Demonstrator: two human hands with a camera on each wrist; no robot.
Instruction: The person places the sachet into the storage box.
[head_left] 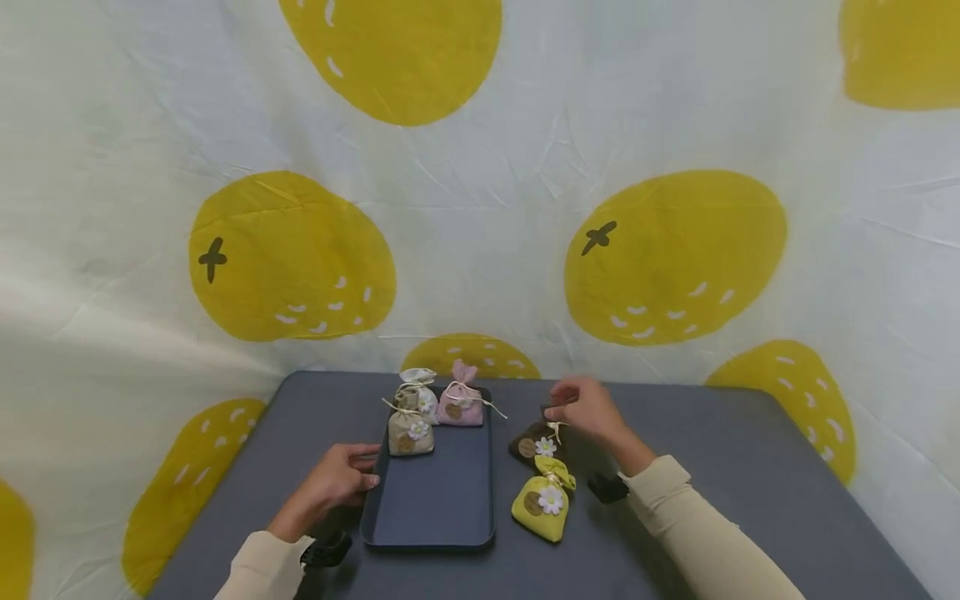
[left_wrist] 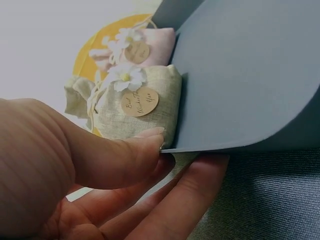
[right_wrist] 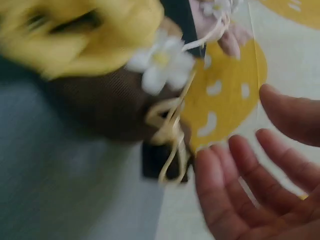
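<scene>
My left hand [head_left: 337, 477] pinches the left rim of a dark blue-grey tray [head_left: 435, 517], thumb over the edge and fingers outside, as the left wrist view shows. Inside the tray's far end stand three drawstring pouches: beige [head_left: 408, 439], white [head_left: 422, 380] and pink [head_left: 459, 408], the beige one nearest the thumb. Right of the tray lie a dark brown pouch [head_left: 525, 443] and a yellow pouch [head_left: 542, 518], each with a white flower. My right hand [right_wrist: 260, 190] is beside the brown pouch's tied neck, its fingers apart and holding nothing; whether a fingertip touches is unclear.
Everything rests on a dark grey table [head_left: 712, 467]. Behind it hangs a white cloth [head_left: 480, 250] printed with large yellow fruit. A dark band [head_left: 327, 550] sits at the left wrist, another [head_left: 607, 488] at the right.
</scene>
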